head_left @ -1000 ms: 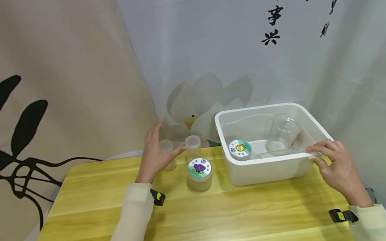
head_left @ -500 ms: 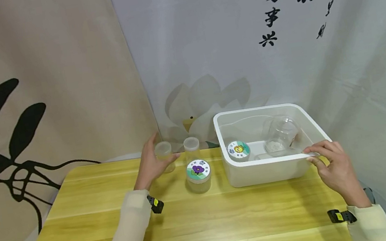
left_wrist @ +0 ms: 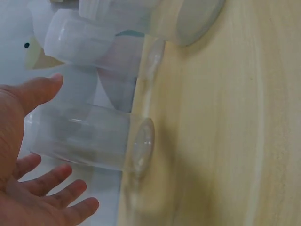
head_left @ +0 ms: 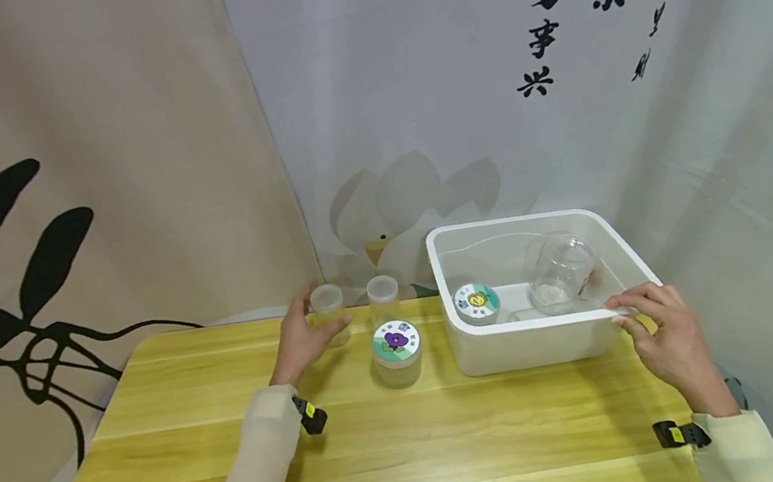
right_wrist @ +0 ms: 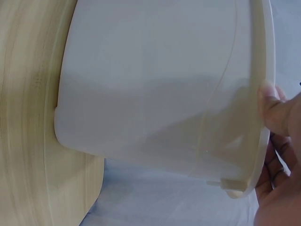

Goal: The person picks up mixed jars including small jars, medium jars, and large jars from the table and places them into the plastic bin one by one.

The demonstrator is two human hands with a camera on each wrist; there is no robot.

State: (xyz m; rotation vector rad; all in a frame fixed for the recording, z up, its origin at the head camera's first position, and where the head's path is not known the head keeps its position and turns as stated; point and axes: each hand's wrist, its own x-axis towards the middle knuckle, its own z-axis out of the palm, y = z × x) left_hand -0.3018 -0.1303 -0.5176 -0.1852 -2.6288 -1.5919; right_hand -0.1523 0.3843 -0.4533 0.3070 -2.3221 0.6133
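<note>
My left hand is spread around a clear, lidded plastic jar standing at the table's back edge. In the left wrist view, the thumb and the parted fingers lie on either side of this jar, with gaps showing. To its right stands a similar clear jar, and in front of that a jar with a purple-flower label on its lid. My right hand grips the front right rim of a white plastic bin, thumb on the near side and fingers over the edge.
Inside the bin are a jar with a yellow-flower lid and a larger clear container lying tilted. A printed curtain hangs right behind the wooden table.
My left hand has moved left and down from between the two clear jars to around the left one. The right hand keeps its grip on the bin's rim.
</note>
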